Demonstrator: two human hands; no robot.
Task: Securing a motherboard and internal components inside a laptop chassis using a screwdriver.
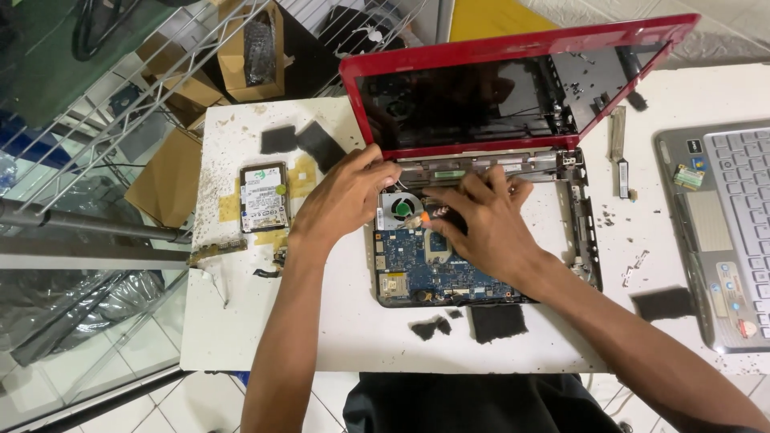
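A red laptop (513, 48) lies opened up on the white table (265, 321), its keyboard cover off and the blue motherboard (417, 265) bare. My left hand (345, 196) rests at the rear left corner of the base, fingers curled beside the round cooling fan (399, 208). My right hand (481, 224) lies over the middle of the board, fingers pressed down just right of the fan, with a small orange part (425, 213) at its fingertips. Whether the right hand holds a tool is hidden.
A bare hard drive (263, 196) lies left of the laptop. Black foam pieces (497, 322) and small loose parts are scattered around. A silver laptop (726, 232) sits at the right edge. Cardboard boxes (241, 56) and a wire rack stand beyond the table's left side.
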